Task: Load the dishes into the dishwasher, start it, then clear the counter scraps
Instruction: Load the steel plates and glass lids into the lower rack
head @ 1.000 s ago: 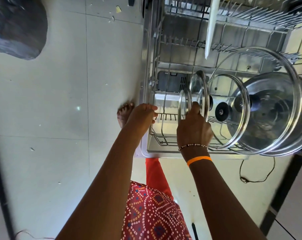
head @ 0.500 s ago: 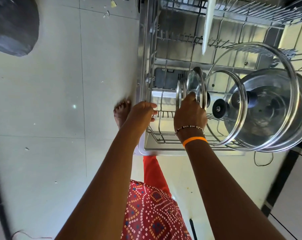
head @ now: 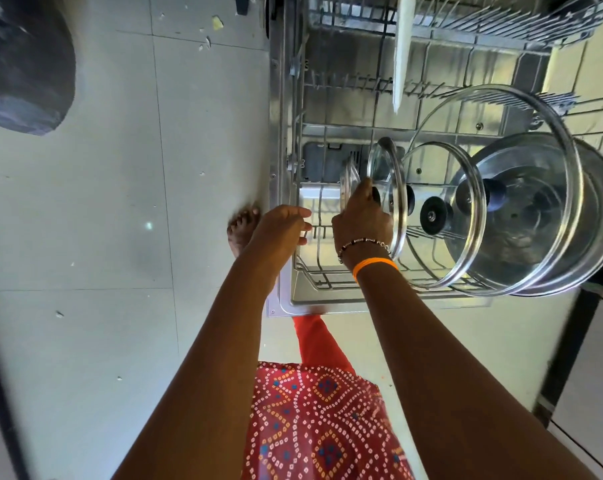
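Gripping the smallest glass lid (head: 349, 183) upright in the lower dishwasher rack (head: 322, 277) with our right hand (head: 361, 221), we hover our left hand (head: 282, 227), fingers loosely open, beside it.

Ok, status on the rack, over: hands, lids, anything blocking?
Right hand grips the smallest glass lid upright in the lower rack. Left hand open at the rack's edge. Larger lids crowd the right; nothing blocking.
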Motion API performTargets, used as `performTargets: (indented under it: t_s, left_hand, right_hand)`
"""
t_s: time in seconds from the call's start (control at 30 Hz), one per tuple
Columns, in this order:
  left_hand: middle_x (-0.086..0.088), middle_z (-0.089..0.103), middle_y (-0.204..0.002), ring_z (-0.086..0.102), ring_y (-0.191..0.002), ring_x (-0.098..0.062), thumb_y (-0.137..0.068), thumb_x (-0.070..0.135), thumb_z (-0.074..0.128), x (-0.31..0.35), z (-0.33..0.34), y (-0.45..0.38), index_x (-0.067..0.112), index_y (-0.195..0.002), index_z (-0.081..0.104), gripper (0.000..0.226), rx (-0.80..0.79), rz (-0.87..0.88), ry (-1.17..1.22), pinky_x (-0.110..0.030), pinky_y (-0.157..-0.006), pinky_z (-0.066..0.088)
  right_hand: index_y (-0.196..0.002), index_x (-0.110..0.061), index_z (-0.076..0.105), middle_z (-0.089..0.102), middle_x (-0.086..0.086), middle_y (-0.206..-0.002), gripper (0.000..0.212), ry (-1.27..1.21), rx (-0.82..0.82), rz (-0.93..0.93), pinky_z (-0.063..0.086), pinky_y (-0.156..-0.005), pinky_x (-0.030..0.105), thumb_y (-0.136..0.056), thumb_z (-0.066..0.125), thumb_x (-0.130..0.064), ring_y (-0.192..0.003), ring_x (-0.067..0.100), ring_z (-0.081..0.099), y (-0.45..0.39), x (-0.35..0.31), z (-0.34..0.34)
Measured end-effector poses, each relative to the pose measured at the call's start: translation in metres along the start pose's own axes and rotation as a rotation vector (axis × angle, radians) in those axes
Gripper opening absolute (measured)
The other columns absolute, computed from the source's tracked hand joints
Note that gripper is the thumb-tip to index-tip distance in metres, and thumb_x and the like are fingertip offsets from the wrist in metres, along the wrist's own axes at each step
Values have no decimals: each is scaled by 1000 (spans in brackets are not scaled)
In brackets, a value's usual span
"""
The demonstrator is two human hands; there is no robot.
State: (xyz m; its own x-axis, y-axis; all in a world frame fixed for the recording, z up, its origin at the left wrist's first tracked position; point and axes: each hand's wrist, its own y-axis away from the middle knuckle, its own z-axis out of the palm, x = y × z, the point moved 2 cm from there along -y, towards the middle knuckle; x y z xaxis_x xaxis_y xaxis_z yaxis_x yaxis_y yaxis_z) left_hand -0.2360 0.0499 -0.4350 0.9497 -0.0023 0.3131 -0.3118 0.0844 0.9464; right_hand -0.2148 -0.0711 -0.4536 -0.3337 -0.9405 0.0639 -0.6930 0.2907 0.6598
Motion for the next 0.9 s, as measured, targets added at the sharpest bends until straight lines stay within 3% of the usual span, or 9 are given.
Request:
performTargets:
  t_s: [0.13, 0.27, 0.43, 0.53, 0.6, 0.67, 0.73, 0.8, 0.9]
  left_hand:
    - [3, 60, -89, 53, -67, -7, -96, 6, 38, 0, 2, 8, 7, -118, 58, 30, 44, -1, -29, -12, -53, 41]
    - [1, 58, -79, 53, -64, -11, -94, 1, 39, 5, 11, 20, 1, -114, 59, 28, 116, 1, -25, -5, -40, 39]
    - [-1, 60, -78, 56, -67, -9, -92, -4, 42, 27, 52, 53, 2, -103, 59, 22, 199, 204, 94, -4, -48, 43]
    - [-3, 59, -75, 57, -68, -11, -92, -6, 37, 43, 96, 77, 7, -91, 58, 25, 195, 341, 199, -8, -56, 47]
    - [-4, 58, -77, 56, -69, -12, -92, -6, 35, 52, 133, 89, 5, -96, 57, 25, 155, 405, 198, -10, -58, 47]
    - [-5, 58, -78, 56, -70, -12, -93, -5, 35, 58, 174, 101, 4, -101, 56, 24, 109, 440, 202, -10, -58, 47]
    - [-2, 60, -78, 57, -69, -11, -93, -2, 37, 61, 209, 110, 9, -95, 59, 25, 98, 480, 198, -13, -63, 47]
    - [1, 61, -77, 57, -69, -9, -92, -1, 38, 60, 246, 116, 18, -88, 60, 29, 90, 518, 185, -16, -66, 47]
    - [4, 63, -77, 60, -67, -4, -92, 1, 40, 57, 291, 117, 21, -89, 61, 30, 72, 565, 153, -12, -64, 47]
  right_hand:
    - [-147, -11, 15, 56, 16, -126, 62, -30, 109, 34, 40, -67, 34, -91, 39, -3, -102, 37, 61, 24, 10, -3]
    - [-147, -18, 17, 66, 14, -110, 60, -91, 118, -54, 42, -65, 34, -93, 43, -14, -89, 35, 65, 61, 24, -13]
    - [-147, -24, 19, 70, 6, -95, 65, -286, 169, -182, 42, -62, 31, -90, 51, -22, -79, 30, 66, 98, 56, -51]
    - [-138, -13, 43, 66, 10, -64, 59, -411, 385, -248, 40, -48, 26, -80, 53, -13, -50, 31, 61, 113, 91, -90]
    - [-128, -3, 53, 58, 7, -50, 53, -453, 556, -272, 34, -40, 22, -76, 51, -14, -39, 24, 54, 119, 126, -116]
    - [-119, 3, 58, 52, 3, -49, 49, -521, 642, -263, 32, -43, 22, -77, 45, -19, -42, 16, 48, 122, 169, -136]
    - [-107, 8, 60, 50, -2, -51, 41, -627, 678, -211, 29, -49, 17, -76, 47, -16, -58, 16, 48, 121, 213, -149]
    - [-106, 4, 59, 55, 0, -52, 38, -709, 673, -152, 34, -49, 12, -75, 48, -15, -57, 16, 54, 121, 260, -158]
    - [-108, -4, 58, 62, 9, -58, 40, -820, 709, -85, 54, -51, 39, -77, 44, -25, -50, 26, 63, 118, 316, -164]
